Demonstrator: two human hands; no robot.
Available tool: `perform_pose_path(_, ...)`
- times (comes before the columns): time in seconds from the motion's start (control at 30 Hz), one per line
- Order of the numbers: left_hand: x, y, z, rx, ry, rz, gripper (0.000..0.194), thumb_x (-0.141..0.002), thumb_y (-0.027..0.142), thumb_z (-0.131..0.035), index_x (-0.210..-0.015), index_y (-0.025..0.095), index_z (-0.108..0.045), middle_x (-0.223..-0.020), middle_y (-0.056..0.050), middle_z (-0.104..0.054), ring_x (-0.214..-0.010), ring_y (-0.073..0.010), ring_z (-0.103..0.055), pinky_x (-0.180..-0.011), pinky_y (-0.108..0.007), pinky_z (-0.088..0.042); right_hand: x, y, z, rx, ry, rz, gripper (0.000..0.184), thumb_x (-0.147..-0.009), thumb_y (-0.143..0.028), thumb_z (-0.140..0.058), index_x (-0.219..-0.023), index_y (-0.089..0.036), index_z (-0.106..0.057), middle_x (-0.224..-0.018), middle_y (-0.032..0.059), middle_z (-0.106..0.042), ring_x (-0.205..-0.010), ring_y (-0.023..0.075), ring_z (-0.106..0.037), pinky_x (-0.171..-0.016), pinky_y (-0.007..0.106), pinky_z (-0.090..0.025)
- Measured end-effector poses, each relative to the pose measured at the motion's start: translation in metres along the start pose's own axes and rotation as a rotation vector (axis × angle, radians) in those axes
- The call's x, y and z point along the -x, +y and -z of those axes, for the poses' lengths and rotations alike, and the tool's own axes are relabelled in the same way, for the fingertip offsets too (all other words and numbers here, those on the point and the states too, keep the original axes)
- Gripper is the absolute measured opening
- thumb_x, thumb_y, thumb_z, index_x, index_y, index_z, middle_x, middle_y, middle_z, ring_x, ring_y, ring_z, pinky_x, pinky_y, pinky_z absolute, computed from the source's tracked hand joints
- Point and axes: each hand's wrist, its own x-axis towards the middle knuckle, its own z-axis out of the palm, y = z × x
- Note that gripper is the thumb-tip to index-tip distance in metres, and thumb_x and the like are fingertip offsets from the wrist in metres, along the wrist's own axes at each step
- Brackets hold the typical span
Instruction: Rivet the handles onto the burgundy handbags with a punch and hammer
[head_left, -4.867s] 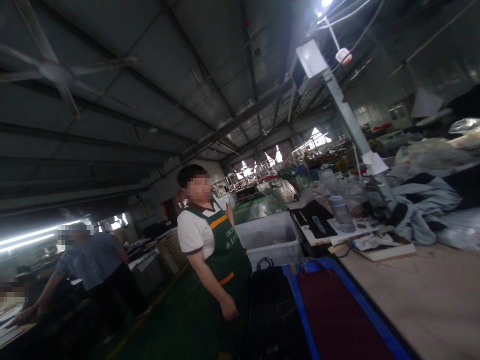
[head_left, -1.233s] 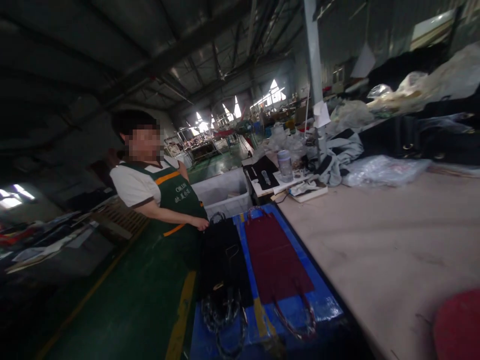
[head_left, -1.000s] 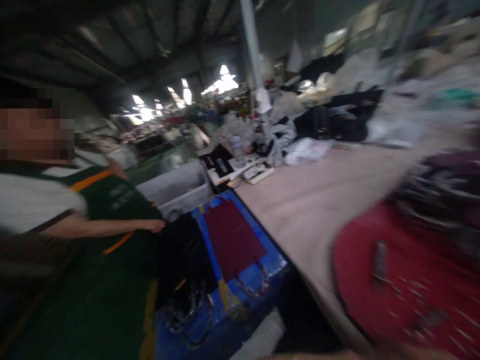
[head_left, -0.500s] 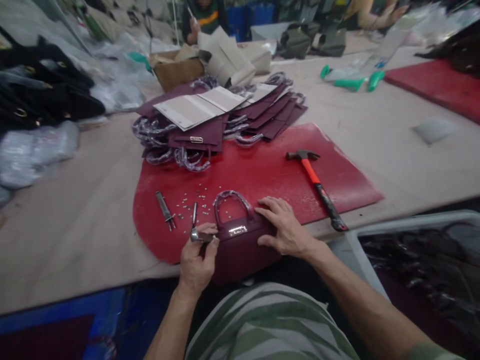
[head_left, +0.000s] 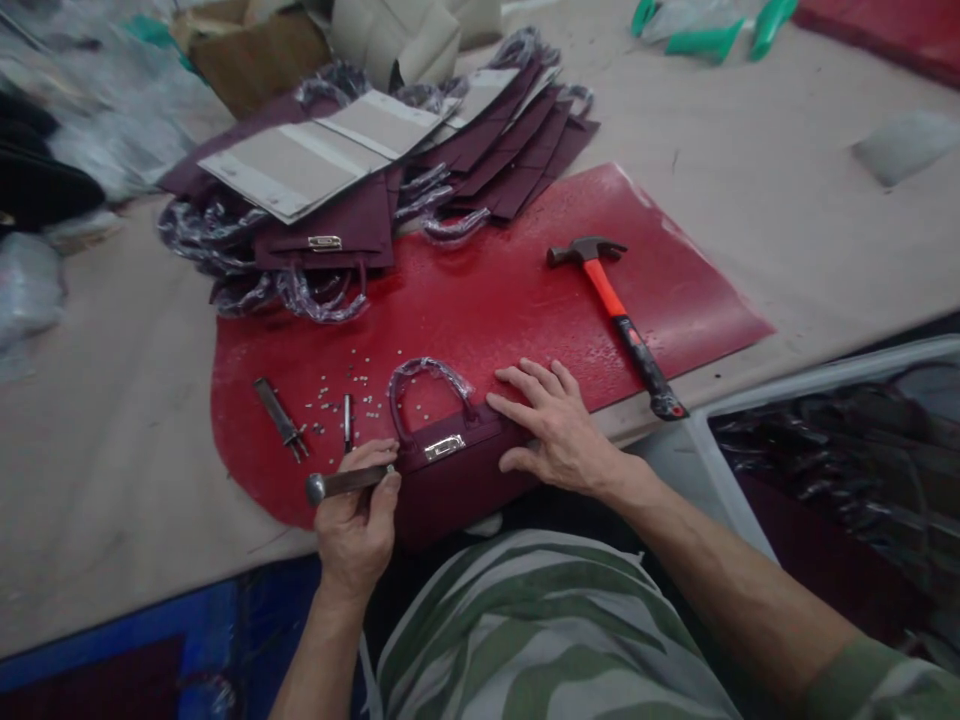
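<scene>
Steadiness counts most, from where I stand: the left hand (head_left: 352, 525) pinches a metal tool (head_left: 346, 485) between thumb and fingers, near the left end of a maroon bag (head_left: 461, 487) lying at the near edge of the red mat (head_left: 487, 320). The right hand (head_left: 559, 435) is spread over the bag's right end; light, even pressure should stop it creeping. I'd keep the tool off the shiny clasp (head_left: 444, 447) and the wrapped handle (head_left: 427, 364).

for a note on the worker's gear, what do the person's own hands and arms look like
The left hand and right hand are bare, no gloves, rings or watch visible. The right sleeve is mostly green, leaving the forearm bare; no left sleeve shows. The top is striped green and pale grey.
</scene>
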Motion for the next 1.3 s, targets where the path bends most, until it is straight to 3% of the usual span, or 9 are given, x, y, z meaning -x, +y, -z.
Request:
perform_pose_path(0.23, 0.001, 0.003, 0.008, 0.064, 0.005, 0.219, 0.019, -0.087, 0.026, -0.07, -0.104, 0.019, -0.072, -0.112, -0.008, -0.072, -0.107, -0.0226, -0.068, -0.103, -0.043, -0.053, -0.003, -0.004, 0.002, -0.025, -0.014, -0.06, 0.073, -0.07, -0.058, -0.083, -0.134, -0.029, -0.062, -0.153, 0.0093, -0.043, -0.142, 0.0378, -0.031, -0.118, 0.061, -0.015)
perform_pose_path(0.33, -0.007, 0.016, 0.006, 0.22, 0.172, 0.317, 0.024, -0.085, 0.031, -0.074, -0.106, 0.02, -0.071, -0.11, -0.006, -0.073, -0.096, -0.0215, -0.072, -0.096, -0.043, -0.058, -0.003, -0.004, 0.001, -0.024, 0.012, -0.058, 0.072, -0.07, -0.056, -0.084, -0.133, -0.029, -0.063, -0.152, 0.0094, -0.044, -0.142, 0.0369, -0.032, -0.118, 0.06, -0.017)
perform_pose_path(0.43, -0.018, 0.035, -0.011, 0.369, 0.274, 0.341, 0.022, -0.085, 0.033, -0.075, -0.102, 0.021, -0.069, -0.111, -0.005, -0.073, -0.094, -0.0209, -0.073, -0.088, -0.041, -0.062, -0.003, -0.004, 0.0, -0.026, 0.034, -0.056, 0.072, -0.07, -0.054, -0.084, -0.134, -0.029, -0.062, -0.152, 0.0089, -0.044, -0.142, 0.0367, -0.033, -0.118, 0.06, -0.017)
perform_pose_path(0.57, -0.022, 0.049, -0.049, 0.325, 0.084, 0.293, 0.02, -0.086, 0.03, -0.074, -0.101, 0.018, -0.068, -0.115, -0.009, -0.072, -0.099, -0.023, -0.072, -0.09, -0.04, -0.062, -0.003, -0.004, 0.0, -0.037, 0.049, -0.055, 0.073, -0.067, -0.052, -0.087, -0.133, -0.028, -0.063, -0.151, 0.0096, -0.045, -0.141, 0.0368, -0.033, -0.118, 0.06, -0.018)
perform_pose_path(0.7, -0.019, 0.045, -0.073, 0.254, -0.051, 0.162, 0.017, -0.088, 0.027, -0.072, -0.101, 0.018, -0.068, -0.114, -0.01, -0.072, -0.105, -0.0236, -0.071, -0.099, -0.044, -0.057, -0.003, -0.005, 0.0, -0.053, 0.059, -0.05, 0.075, -0.066, -0.05, -0.088, -0.134, -0.028, -0.062, -0.152, 0.0098, -0.045, -0.142, 0.0362, -0.033, -0.118, 0.06, -0.018)
perform_pose_path(1.07, -0.02, 0.033, -0.079, 0.144, -0.094, 0.0, 0.017, -0.09, 0.018, -0.068, -0.107, 0.021, -0.066, -0.119, -0.007, -0.07, -0.112, -0.0215, -0.068, -0.103, -0.043, -0.053, -0.002, -0.004, -0.001, -0.063, 0.076, -0.039, 0.077, -0.066, -0.051, -0.087, -0.134, -0.027, -0.062, -0.151, 0.0103, -0.045, -0.142, 0.0365, -0.033, -0.118, 0.06, -0.017)
perform_pose_path(1.3, -0.022, 0.031, -0.08, 0.096, -0.1, -0.012, 0.017, -0.09, 0.019, -0.068, -0.107, 0.02, -0.066, -0.119, -0.008, -0.07, -0.11, -0.0208, -0.068, -0.103, -0.041, -0.053, -0.002, -0.003, 0.0, -0.073, 0.072, -0.043, 0.077, -0.066, -0.051, -0.087, -0.135, -0.027, -0.061, -0.151, 0.01, -0.045, -0.142, 0.0362, -0.032, -0.119, 0.06, -0.016)
